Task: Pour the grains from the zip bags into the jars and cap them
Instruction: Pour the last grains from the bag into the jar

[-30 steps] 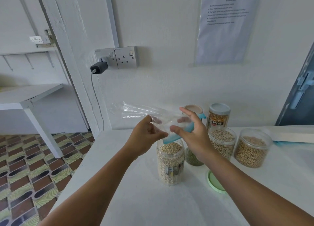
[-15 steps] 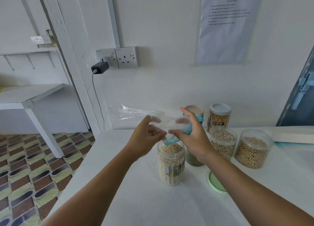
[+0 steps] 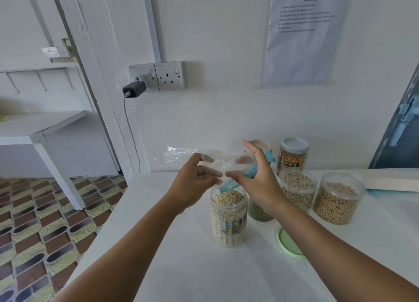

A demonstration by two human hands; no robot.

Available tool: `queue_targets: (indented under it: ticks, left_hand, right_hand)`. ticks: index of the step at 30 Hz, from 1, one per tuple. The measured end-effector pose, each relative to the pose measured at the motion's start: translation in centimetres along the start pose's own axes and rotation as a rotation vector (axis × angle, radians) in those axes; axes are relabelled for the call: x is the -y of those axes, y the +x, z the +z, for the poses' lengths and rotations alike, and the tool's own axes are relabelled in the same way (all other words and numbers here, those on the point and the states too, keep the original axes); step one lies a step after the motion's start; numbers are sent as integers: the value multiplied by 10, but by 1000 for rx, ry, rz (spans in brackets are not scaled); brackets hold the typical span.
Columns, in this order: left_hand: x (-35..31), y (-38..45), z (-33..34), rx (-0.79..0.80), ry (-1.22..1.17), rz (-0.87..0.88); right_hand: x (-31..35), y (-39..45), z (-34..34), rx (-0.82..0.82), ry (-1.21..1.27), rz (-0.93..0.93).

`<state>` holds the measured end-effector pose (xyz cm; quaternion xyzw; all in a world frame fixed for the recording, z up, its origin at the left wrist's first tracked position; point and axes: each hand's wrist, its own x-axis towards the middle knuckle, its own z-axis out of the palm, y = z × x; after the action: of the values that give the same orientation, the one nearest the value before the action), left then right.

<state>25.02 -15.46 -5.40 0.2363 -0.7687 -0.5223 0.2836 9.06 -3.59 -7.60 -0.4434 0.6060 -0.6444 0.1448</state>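
Note:
A clear zip bag [image 3: 181, 154] with a blue zip strip, looking empty, is held flat above an open jar [image 3: 228, 217] full of pale grains. My left hand [image 3: 192, 183] pinches the bag's near edge. My right hand [image 3: 258, 181] grips the blue zip end just over the jar's mouth. A light green lid [image 3: 289, 242] lies on the white table [image 3: 181, 267] to the right of that jar. Behind my right hand a jar of green grains [image 3: 258, 212] is partly hidden.
Two wide open jars of beans [image 3: 298, 190] [image 3: 337, 202] stand at the right. Behind them are a capped corn jar [image 3: 293, 156] and another capped jar [image 3: 260, 145]. A long white box [image 3: 390, 180] lies far right. The table's left edge drops to a patterned floor.
Both hands hold the bag in nearly the same place; the blue zip end has tipped slightly lower toward the jar's mouth.

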Motion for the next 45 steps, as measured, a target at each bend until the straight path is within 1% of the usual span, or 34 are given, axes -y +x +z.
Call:
queue_targets:
  ticks: [8, 11, 14, 17, 19, 21, 23, 25, 27, 30, 33, 36, 39, 42, 43, 45]
  left_hand:
    - [0, 1, 0, -60, 18, 13]
    - [0, 0, -1, -37, 16, -1]
    - [-2, -2, -6, 0, 12, -33]
    - [-9, -6, -18, 15, 46, -103]
    - [-12, -6, -31, -31, 60, -146]
    - [-15, -5, -45, -143, 98, -157]
    - [-21, -4, -55, -255, 141, -131]
    - [-27, -2, -65, -302, 175, -61]
    - [-34, 3, -75, -253, 208, 16]
    - [-52, 8, -90, -67, 228, 47]
    - [-67, 13, -108, 112, 109, -41]
    - [-69, 18, -128, 215, 24, -81]
    - [-69, 17, -138, 257, -31, -142]
    - [-63, 15, -144, 342, -114, -182]
    - [-61, 15, -144, 328, -106, -185]
    - [-57, 13, -146, 196, -108, -160]
  right_hand:
    - [1, -2, 3, -35, 42, 29]
    - [3, -2, 3, -44, 49, 36]
    - [10, -1, 3, -41, 164, 117]
    - [18, 4, 1, -41, 291, 191]
    - [23, 9, -2, -50, 271, 194]
    - [28, 13, -2, -38, 222, 175]
    - [32, 18, 0, -9, 227, 164]
    - [37, 23, 4, 51, 241, 157]
    - [45, 27, 10, 129, 221, 136]
    - [63, 33, 17, 262, 132, 81]
    - [82, 41, 18, 397, 20, -11]
    - [97, 48, 18, 539, -37, -101]
    - [107, 55, 19, 625, -77, -137]
    - [112, 59, 26, 639, -163, -186]
    - [112, 60, 28, 629, -210, -194]
    - [109, 64, 29, 587, -340, -222]
